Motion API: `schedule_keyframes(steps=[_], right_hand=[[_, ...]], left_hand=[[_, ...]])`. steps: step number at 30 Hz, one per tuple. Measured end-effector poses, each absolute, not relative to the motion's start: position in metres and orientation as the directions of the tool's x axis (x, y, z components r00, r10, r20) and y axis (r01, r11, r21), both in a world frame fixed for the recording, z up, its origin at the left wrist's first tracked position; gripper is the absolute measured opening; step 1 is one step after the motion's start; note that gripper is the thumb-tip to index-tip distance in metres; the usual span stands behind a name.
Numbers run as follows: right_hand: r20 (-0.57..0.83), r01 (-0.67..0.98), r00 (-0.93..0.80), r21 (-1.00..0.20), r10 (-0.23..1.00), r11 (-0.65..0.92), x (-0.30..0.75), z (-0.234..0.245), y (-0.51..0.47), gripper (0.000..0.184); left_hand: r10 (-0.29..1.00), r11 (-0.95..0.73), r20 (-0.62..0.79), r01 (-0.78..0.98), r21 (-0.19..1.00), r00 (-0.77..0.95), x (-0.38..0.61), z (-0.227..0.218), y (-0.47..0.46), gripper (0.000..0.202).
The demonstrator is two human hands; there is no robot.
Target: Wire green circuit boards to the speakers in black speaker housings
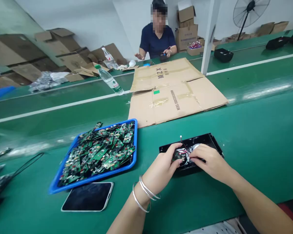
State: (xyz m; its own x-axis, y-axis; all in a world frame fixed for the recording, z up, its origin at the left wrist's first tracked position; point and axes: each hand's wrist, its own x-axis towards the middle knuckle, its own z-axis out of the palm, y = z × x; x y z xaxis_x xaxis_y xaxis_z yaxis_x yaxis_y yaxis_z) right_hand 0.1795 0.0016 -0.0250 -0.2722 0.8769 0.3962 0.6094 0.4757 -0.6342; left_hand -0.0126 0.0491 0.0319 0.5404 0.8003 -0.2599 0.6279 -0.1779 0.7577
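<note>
On the green table in front of me lies an open black plastic housing (211, 140), with wires inside it. My left hand (164, 162), with silver bangles at the wrist, is closed on a small circuit board (180, 155) over the housing's left part. Fingers of my right hand (210, 161) are pinched together at a bunch of white wires (188, 158) beside the board. A thin cable with a white connector (181, 136) sticks up past the housing's far edge. My fingers hide part of the board and wires.
A blue tray (136, 139) heaped with green circuit boards stands to the left, with a phone (88, 197) close by. Flattened cardboard (171, 97) lies ahead, near a water bottle (110, 79) and a white post (209, 39). Across the table sits another person (158, 40).
</note>
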Motion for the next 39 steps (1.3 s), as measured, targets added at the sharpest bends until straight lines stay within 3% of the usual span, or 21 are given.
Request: schedule_keyframes(steps=[7, 20, 27, 39], right_hand=[[0.373, 0.722, -0.269, -0.532, 0.888, 0.442, 0.164, -0.032, 0.0, 0.018], [0.353, 0.704, -0.279, -0.557, 0.893, 0.441, 0.158, -0.035, -0.002, 0.022], [0.334, 0.743, -0.296, -0.509, 0.895, 0.436, 0.158, -0.035, -0.002, 0.024], [0.333, 0.697, -0.232, -0.599, 0.914, 0.395, 0.158, -0.037, -0.002, 0.014]], left_hand=[[0.768, -0.18, -0.272, 0.603, 0.777, 0.58, -0.014, 0.031, 0.047, 0.032], [0.739, -0.265, -0.208, 0.561, 0.785, 0.64, -0.017, 0.033, 0.045, 0.027], [0.717, -0.371, -0.155, 0.561, 0.74, 0.679, -0.014, 0.029, 0.041, 0.032], [0.627, -0.448, -0.12, 0.482, 0.753, 0.77, -0.02, 0.035, 0.049, 0.023]])
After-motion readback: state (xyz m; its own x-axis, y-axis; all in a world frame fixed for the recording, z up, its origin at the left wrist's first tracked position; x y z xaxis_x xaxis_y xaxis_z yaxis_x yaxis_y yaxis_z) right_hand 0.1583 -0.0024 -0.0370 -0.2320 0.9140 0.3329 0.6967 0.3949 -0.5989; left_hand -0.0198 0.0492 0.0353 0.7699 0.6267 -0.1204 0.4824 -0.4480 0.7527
